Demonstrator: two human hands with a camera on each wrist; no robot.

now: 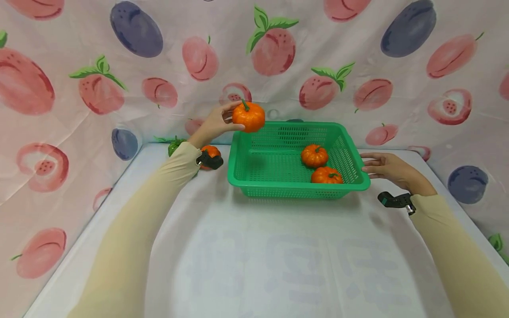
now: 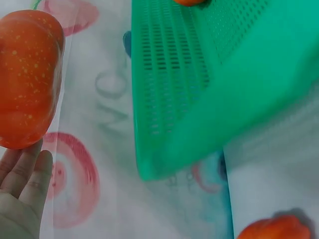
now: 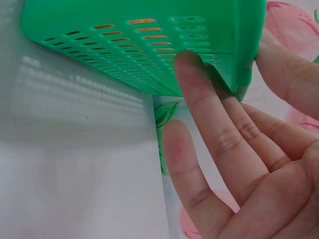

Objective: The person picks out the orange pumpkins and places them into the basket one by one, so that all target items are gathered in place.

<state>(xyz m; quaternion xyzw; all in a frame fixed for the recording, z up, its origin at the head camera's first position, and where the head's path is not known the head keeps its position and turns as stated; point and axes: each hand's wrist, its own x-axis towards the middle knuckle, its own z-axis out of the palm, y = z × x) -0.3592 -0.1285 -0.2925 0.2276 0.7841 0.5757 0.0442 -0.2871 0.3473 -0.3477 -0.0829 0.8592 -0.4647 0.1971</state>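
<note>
My left hand [image 1: 216, 123] grips a small orange pumpkin [image 1: 249, 118] with a green stem, thumb low and fingers behind it. It is raised above the back left corner of a green plastic basket [image 1: 294, 184]. In the left wrist view this pumpkin [image 2: 30, 79] fills the upper left, against the fingers. Inside the basket, toward the right, are an orange pumpkin [image 1: 314, 156] and another pumpkin [image 1: 327, 175] partly behind the front rim. At the right end, my right hand [image 1: 391, 170] rests its loosely extended fingers [image 3: 214, 124] against the basket's outer side, below the rim.
Left of the basket, another orange pumpkin [image 1: 210, 152] stands on the white table [image 1: 294, 247], partly hidden by the left wrist's camera. A dark green, bumpy item [image 1: 175, 145] sits behind the left forearm. Fruit-print cloth [image 1: 159, 66] hangs behind and at both sides.
</note>
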